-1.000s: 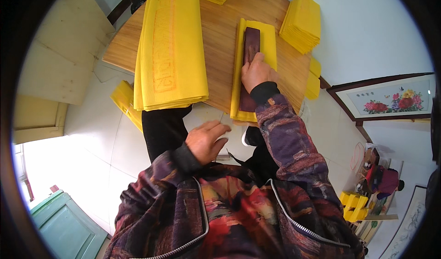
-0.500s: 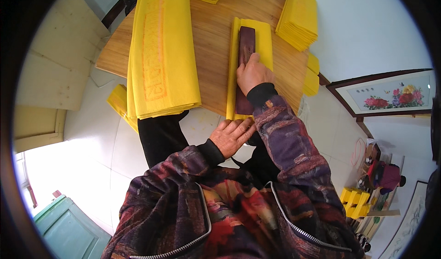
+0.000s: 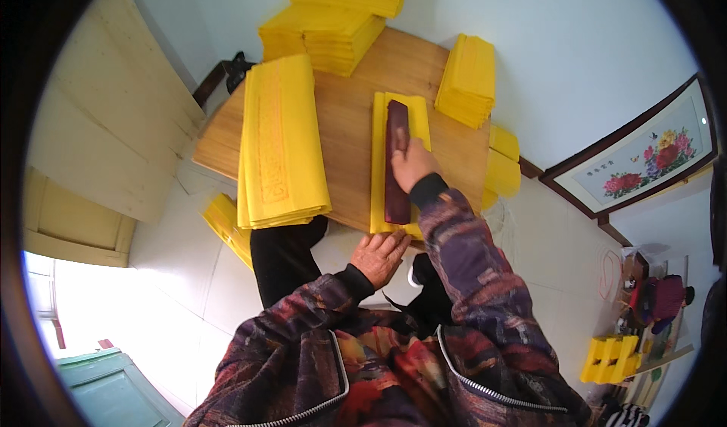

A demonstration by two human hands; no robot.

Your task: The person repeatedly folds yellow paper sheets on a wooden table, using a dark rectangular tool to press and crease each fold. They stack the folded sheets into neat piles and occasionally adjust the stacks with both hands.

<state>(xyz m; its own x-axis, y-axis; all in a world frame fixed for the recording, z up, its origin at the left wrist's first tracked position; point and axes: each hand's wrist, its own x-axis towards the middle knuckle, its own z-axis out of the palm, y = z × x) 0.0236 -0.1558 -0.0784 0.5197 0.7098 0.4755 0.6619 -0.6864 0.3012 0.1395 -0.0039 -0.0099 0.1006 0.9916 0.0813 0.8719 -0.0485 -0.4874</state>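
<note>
The left hand (image 3: 379, 259), held clear a second ago, now sits at the near end of folded yellow sheets (image 3: 419, 128) on the wooden table (image 3: 348, 139), apparently steadying them. The right hand (image 3: 416, 166), motion-blurred, grips a long maroon block (image 3: 395, 193) atop them, palm hidden. The left fingers lie close together; whether they pinch anything cannot be told.

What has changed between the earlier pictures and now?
The left hand has moved to the right, from open air to the near edge of the yellow folded sheet. The view has shifted, showing more of the far yellow stacks. The right hand still holds the dark red block; the wide yellow stack stays at left.
</note>
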